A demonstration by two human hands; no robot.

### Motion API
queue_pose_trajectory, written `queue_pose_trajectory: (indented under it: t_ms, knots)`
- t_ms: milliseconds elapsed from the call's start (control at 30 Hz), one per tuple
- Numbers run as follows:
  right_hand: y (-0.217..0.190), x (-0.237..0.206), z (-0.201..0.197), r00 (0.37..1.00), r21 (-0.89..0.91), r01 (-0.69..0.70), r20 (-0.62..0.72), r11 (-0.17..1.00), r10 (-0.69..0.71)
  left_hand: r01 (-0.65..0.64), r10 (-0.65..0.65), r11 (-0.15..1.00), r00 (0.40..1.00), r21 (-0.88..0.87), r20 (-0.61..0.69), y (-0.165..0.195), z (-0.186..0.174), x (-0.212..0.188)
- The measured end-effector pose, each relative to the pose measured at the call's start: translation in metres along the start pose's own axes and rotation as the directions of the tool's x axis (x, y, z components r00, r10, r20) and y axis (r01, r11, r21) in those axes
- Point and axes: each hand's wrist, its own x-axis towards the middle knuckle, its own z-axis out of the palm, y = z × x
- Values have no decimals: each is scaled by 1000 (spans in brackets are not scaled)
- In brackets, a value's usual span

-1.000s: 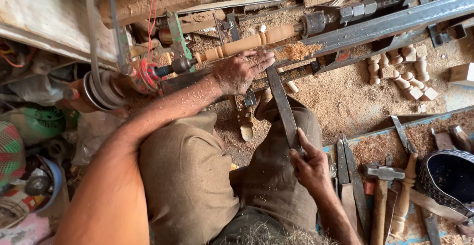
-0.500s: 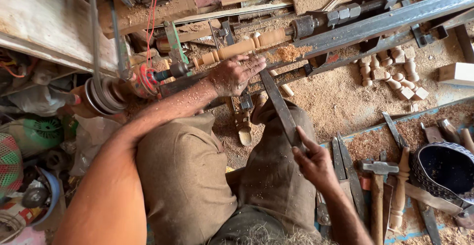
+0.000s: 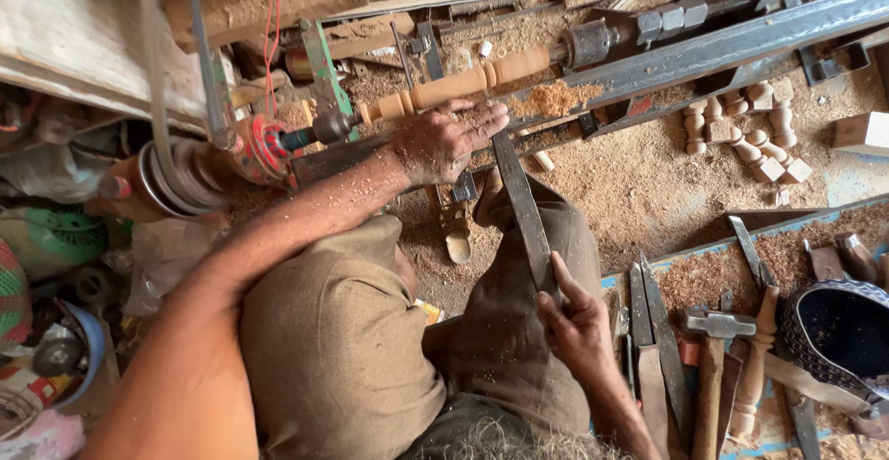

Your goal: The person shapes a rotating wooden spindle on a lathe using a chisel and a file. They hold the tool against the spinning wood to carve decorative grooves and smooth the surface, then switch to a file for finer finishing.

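A pale turned wooden spindle (image 3: 463, 83) is mounted across the lathe (image 3: 704, 43). My left hand (image 3: 444, 140) rests palm-down on the tool rest just below it, pressing on the front end of a long flat steel chisel (image 3: 521, 205). My right hand (image 3: 574, 326) grips the chisel's rear end above my knee. The chisel's tip lies under my left fingers, next to the spindle.
Sawdust (image 3: 639, 182) covers the floor. Several small turned wooden pieces (image 3: 741, 140) lie at the right. A tray holds chisels (image 3: 648, 330), a hammer (image 3: 713, 349) and a turned handle (image 3: 755, 367). A dark basket (image 3: 833, 330) sits far right; belt pulleys (image 3: 171, 177) at the left.
My left hand has slid slightly right along the rest. The chisel and my right hand have stayed in about the same pose.
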Motion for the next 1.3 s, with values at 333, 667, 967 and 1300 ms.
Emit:
queue_pose_trajectory:
  t_ms: [333, 667, 967, 1300]
  knots:
    - [-15, -9, 25, 995, 6, -76, -66, 997, 76, 26, -26, 1000, 999, 18, 26, 3, -6, 2]
    - [-15, -8, 45, 994, 199, -59, -82, 978, 76, 34, -35, 999, 999, 4, 11, -2, -2, 0]
    - [-9, -17, 31, 996, 52, 53, -76, 997, -48, -30, 30, 999, 999, 16, -27, -5, 2, -13]
    - [3, -11, 35, 993, 134, 110, -43, 985, -105, 134, -135, 991, 964, 20, 227, 6, -13, -11]
